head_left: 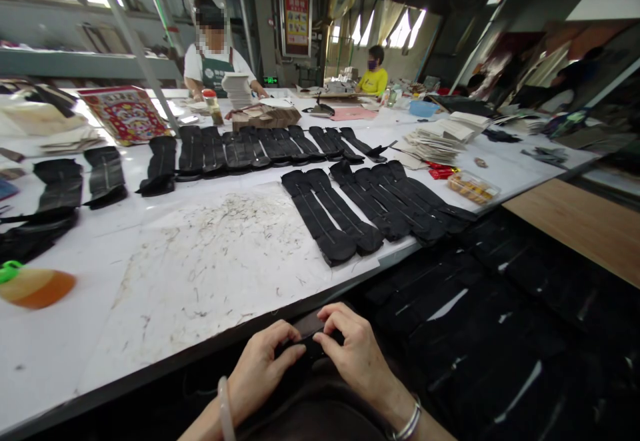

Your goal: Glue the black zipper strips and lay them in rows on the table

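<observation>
In front of my body, just off the table's near edge, my left hand (263, 364) and my right hand (357, 348) come close together. Both pinch a dark piece of fabric (311, 348) between thumbs and fingertips; most of it is lost against the dark clothing below. Past the edge, on the white table, lie several long black fabric pieces (333, 224) with rounded ends and a seam line down the middle. A farther row of similar black pieces (250, 150) stretches across the table.
Thread scraps (235, 228) litter the white table (100, 321). An orange bottle (37, 286) with a green top lies left. At right are paper stacks (433, 141), a clear food box (473, 188) and piled black fabric (475, 321). Two people (217, 71) work across the table.
</observation>
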Demonstrator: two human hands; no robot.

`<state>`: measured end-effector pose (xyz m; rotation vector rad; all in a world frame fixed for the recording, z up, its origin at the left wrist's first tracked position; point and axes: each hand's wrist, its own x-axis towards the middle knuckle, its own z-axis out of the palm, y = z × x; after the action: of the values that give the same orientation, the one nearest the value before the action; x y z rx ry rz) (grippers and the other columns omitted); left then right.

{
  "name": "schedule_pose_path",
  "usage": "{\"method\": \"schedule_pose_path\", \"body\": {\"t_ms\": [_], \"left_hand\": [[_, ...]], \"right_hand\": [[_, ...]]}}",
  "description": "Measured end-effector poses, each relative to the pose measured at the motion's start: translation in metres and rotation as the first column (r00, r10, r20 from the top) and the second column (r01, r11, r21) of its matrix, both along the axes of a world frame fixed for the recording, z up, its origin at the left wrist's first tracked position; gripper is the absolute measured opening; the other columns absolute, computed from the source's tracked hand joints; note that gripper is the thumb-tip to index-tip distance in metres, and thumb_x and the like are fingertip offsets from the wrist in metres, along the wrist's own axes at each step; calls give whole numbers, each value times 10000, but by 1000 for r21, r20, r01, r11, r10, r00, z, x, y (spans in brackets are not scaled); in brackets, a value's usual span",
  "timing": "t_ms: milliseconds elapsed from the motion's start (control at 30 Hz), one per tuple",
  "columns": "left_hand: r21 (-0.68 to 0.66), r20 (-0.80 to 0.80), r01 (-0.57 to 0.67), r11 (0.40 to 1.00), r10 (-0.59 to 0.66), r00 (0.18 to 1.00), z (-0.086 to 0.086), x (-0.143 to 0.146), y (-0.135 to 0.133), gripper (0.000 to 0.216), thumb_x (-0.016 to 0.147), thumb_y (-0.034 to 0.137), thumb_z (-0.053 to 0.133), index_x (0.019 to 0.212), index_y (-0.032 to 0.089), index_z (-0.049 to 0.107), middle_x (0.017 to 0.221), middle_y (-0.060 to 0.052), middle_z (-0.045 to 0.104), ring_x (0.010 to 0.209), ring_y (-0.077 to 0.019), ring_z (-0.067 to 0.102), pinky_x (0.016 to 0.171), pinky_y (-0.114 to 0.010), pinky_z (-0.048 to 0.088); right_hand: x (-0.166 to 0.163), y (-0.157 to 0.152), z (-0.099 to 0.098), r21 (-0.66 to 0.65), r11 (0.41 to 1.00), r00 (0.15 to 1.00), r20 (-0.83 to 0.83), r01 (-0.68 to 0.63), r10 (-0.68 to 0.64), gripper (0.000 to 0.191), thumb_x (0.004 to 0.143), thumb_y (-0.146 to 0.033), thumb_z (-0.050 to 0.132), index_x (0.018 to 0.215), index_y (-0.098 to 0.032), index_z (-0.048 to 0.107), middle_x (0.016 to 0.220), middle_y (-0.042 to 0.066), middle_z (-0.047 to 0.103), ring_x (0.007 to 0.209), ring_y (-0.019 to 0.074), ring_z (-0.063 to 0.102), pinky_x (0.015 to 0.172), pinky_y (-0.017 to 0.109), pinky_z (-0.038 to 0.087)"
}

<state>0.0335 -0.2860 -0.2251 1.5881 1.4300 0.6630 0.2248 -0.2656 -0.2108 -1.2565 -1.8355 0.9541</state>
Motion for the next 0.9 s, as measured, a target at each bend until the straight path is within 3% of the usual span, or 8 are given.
{"method": "schedule_pose_path", "body": {"t_ms": [200,400,600,767,900], "left_hand": [[13,89,63,998,-64,994,1,8,4,198,879,329,556,836,213,711,841,-34,694,790,-195,636,762,-287,478],[66,7,33,997,-34,999,-8,7,0,225,908,344,526,801,197,657,786,-33,648,750,-184,605,730,-293,467],[99,13,16,995,-17,1000,-11,10,-4,225,890,378,558,913,214,710,851,-53,660,813,-209,605,779,-324,463],[93,94,-17,995,8,996,-5,19,-3,250,863,396,592,772,200,717,728,-30,615,688,-179,573,671,-283,446],[59,179,-73,996,61,982,-5,21,-6,232,840,383,619,737,190,695,707,-21,625,660,-164,563,649,-262,443]], "right_hand": [[-2,-1,-2,29,1000,1000,-4,2,-2,249,724,-8,660,665,-211,528,892,51,678,873,209,653,775,306,502],[6,1,-7,65,998,997,-74,0,5,208,755,-16,642,740,-215,583,935,42,693,892,198,661,806,295,508],[5,-3,-7,60,998,994,-107,7,0,211,767,-2,622,735,-207,582,919,42,692,889,189,663,801,291,516],[1,-5,-4,69,998,996,-92,10,-4,235,751,25,634,741,-205,587,944,46,691,893,190,665,800,300,532],[4,-4,-7,224,973,996,-73,65,-50,272,711,13,703,831,-217,620,1045,62,676,1083,247,609,929,377,513]]}}
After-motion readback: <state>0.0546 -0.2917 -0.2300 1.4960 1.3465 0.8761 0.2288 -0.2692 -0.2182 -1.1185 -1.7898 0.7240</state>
